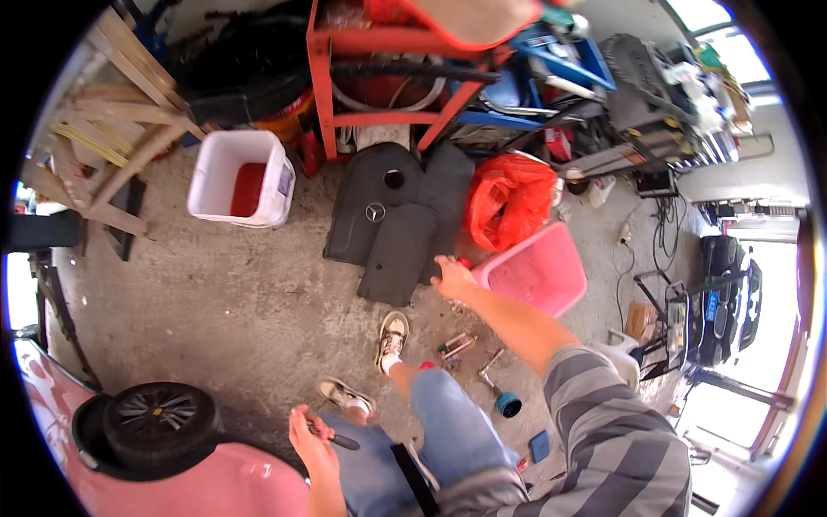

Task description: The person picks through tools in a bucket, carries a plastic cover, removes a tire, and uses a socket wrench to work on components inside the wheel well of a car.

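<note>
My left hand [312,441] is closed around a hand tool [345,441] with a dark grip, whose working end I cannot make out. It is low, near my left thigh and the pink car body [258,482]. My right arm reaches forward, and my right hand [452,280] is over the floor by the near left corner of a pink plastic bin [564,280]. Its fingers look apart. A small red thing shows right behind the hand; whether they touch is unclear. Black plastic covers [401,254] lie just left of that hand.
A red plastic bag [512,198] sits behind the pink bin. A white bucket [200,198] stands left, a red metal rack [320,86] behind. A clear bottle [457,346], a blue round-ended tool [508,405] and a blue flat object [539,445] lie near my feet. A wheel [159,422] is at the left.
</note>
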Demonstrator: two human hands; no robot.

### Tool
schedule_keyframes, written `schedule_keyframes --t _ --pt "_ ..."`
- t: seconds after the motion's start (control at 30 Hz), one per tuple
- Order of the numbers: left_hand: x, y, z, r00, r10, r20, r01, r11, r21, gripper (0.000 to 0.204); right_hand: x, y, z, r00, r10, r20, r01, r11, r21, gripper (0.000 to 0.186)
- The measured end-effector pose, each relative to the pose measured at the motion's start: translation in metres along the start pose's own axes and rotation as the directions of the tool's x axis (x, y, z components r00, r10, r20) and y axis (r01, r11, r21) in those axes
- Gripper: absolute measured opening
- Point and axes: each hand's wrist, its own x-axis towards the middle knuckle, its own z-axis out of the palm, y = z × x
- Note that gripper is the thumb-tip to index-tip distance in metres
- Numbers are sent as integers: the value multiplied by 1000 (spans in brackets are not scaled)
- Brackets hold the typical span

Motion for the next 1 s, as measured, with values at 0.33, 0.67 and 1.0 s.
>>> schedule_keyframes --t 0.33,0.67,1.0 --pt "206 -180 139 951 -303 63 297 951 90 20 295 24 74 996 27 -86 -59 916 -398 85" --pt "235 -191 133 918 -384 96 367 918 153 20 386 12 47 917 -331 -224 224 889 -400 91" --pt "227 -119 76 950 -307 -49 311 944 107 22 235 -78 21 964 -128 232 223 865 -449 61"
